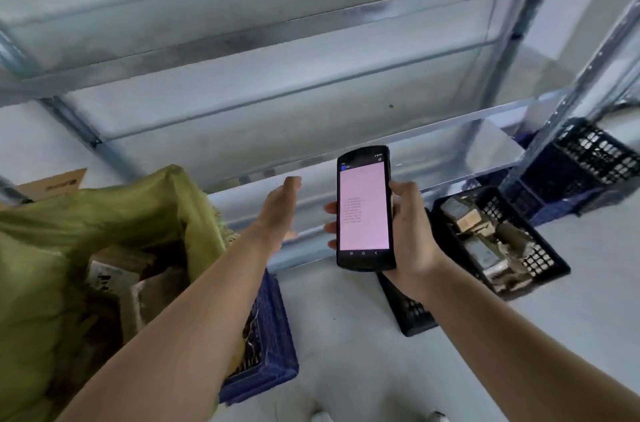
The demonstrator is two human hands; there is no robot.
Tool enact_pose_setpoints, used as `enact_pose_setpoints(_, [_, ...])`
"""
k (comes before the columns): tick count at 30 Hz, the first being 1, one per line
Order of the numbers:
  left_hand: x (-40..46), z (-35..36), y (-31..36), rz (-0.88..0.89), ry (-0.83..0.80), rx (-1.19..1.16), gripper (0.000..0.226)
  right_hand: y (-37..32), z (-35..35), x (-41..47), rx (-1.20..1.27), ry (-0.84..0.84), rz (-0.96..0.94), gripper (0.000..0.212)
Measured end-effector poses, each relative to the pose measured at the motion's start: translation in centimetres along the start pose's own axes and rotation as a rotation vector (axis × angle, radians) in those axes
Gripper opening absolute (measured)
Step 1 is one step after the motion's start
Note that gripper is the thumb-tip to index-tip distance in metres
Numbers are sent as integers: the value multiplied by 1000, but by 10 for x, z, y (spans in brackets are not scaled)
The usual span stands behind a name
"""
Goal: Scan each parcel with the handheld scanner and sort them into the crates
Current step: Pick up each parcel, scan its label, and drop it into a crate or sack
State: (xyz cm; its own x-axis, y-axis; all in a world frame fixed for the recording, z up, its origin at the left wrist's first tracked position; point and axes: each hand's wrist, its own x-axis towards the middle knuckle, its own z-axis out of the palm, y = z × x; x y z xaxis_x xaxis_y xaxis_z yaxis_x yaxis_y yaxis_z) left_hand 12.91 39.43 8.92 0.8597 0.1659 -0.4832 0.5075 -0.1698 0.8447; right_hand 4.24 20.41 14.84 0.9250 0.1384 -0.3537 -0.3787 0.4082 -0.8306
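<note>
While blurred: text on the scanner [364,208] screen could not be read.
Cut off: green bag [86,248] of parcels [114,278], at left.
Right hand [410,234]: fingers clamped around scanner, held upright.
Left hand [278,214]: fingers spread, empty, touching nothing.
Crate [498,241]: at right, parcels inside.

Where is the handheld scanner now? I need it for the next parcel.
In the head view, the handheld scanner is centre frame, gripped by the right hand, just right of the empty left hand.
</note>
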Motion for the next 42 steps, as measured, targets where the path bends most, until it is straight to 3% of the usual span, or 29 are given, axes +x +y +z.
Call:
enact_pose_setpoints(6, [3, 148, 1, -85, -157, 89, 60, -32, -135, -9, 34, 149, 26, 66])
enact_pose_setpoints(11, [13, 243, -18, -150, -230, 140, 48, -42, -224, -5, 105, 229, 63, 70])
enact_pose_setpoints(18, [68, 319, -38, -238, -282, 197, 39, -25, -286, 43, 140, 289, 156, 65])
enact_pose_setpoints(22, [128, 349, -65, -286, -335, 226, 45, -8, -315, 91, 178, 366, 177, 64])
enact_pose_setpoints(31, [266, 417, -163, -418, -416, 291, 42, 79, -385, 218, 308, 497, 220, 68])
enact_pose_setpoints(42, [429, 501, -361, -515, -361, 349, 36, 253, -539, 345, 130, 493, 299, 67])
